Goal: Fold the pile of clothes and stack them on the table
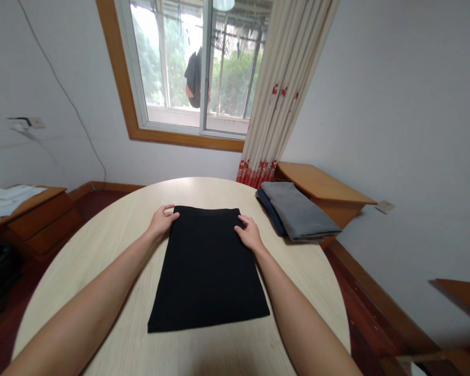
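A folded black garment [208, 266] lies flat in the middle of a round pale wooden table [113, 318]. My left hand [162, 221] rests at the garment's far left corner, fingers curled over its edge. My right hand [249, 233] rests at the far right corner, fingers bent onto the cloth. Both hands pinch or press the far edge; how firm the grip is does not show.
A folded grey garment on a dark blue one [295, 210] sits at the table's far right edge. A wooden cabinet [325, 190] stands behind it by a curtain [282, 94]. A low drawer unit with white papers [21, 206] stands at the left.
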`<act>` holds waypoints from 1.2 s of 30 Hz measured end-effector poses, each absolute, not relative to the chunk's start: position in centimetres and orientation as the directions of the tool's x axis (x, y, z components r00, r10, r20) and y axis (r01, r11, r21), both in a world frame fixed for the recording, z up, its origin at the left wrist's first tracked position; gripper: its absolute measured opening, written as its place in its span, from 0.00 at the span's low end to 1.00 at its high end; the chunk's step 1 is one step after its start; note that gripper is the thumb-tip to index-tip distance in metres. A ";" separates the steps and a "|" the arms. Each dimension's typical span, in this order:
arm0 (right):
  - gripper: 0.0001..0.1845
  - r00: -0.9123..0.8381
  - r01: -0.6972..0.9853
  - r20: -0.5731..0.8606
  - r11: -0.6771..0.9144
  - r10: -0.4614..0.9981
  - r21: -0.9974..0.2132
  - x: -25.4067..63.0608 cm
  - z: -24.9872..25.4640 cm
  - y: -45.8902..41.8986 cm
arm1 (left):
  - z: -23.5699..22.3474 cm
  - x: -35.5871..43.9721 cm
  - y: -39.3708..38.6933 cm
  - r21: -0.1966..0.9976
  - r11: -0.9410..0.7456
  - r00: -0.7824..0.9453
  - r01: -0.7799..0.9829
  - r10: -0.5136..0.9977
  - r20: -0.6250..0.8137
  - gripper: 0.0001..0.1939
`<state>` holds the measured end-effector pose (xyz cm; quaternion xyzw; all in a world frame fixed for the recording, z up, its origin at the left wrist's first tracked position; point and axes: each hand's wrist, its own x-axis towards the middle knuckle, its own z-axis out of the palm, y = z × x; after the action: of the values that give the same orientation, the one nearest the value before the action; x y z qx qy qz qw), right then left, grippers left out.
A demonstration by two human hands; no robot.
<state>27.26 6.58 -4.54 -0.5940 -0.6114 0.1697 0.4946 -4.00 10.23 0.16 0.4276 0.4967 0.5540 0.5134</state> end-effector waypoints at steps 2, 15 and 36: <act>0.26 0.179 0.570 0.390 0.227 0.903 -0.790 27.3 -4.4 6.4 | 0.6 -3.7 9.9 0.975 0.073 -0.028 -0.208 0.996 -0.080 0.29; 0.28 0.169 0.593 0.407 0.237 0.898 -0.770 27.1 -4.0 5.9 | 3.1 -6.6 9.4 0.968 0.198 0.310 0.156 0.920 -0.238 0.56; 0.27 -0.149 0.851 0.208 0.233 0.967 -0.472 24.3 -1.9 3.1 | -1.2 -0.6 7.1 0.613 -0.403 0.302 0.679 0.915 0.266 0.24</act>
<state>24.32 3.10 -1.91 -0.6073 -0.7480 0.1220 0.2381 -0.60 7.08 -1.23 0.7824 0.5096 0.2988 0.1974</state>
